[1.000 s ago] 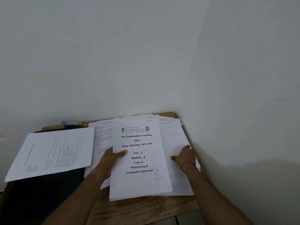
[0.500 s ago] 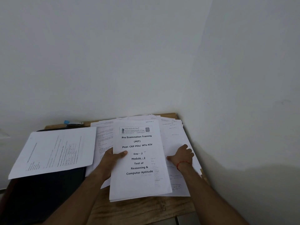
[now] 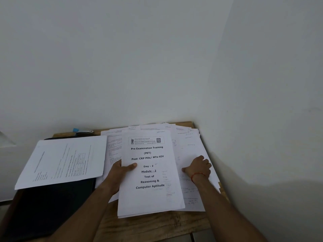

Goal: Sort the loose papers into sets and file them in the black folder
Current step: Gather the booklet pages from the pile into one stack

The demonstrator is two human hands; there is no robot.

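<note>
**A:** What does the head view show the hands doing?

**B:** The left hand [image 3: 118, 173] grips a stack of white printed papers [image 3: 150, 196] by its left edge, thumb on top and fingers underneath. The cover reads "Pre Examination Training (PET)", "Day - 2", "Module - 2". The near end of the stack is lifted slightly over the front of the brown wooden table [image 3: 153, 226].

**A:** And the right hand?

**B:** The right hand [image 3: 198, 167] rests knuckles up on the loose white sheets [image 3: 190, 147] just right of that stack. Its fingers are bent and its thumb points toward the stack. I cannot tell whether it pinches a sheet or only presses down. A red thread [image 3: 197, 175] circles its wrist.

**A:** Where do those loose sheets lie?

**B:** They are fanned out under and behind the held stack, reaching the corner where the pale walls [image 3: 157, 58] meet. Several have handwriting at the top, too small to read.

**A:** And the folder?

**B:** The flat black folder [image 3: 52, 205] lies closed on the left part of the table. A single white printed sheet [image 3: 64, 159] with a small table on it lies askew across the folder's far half. Behind it, against the wall, is a silver clip with a blue end [image 3: 83, 131].
</note>
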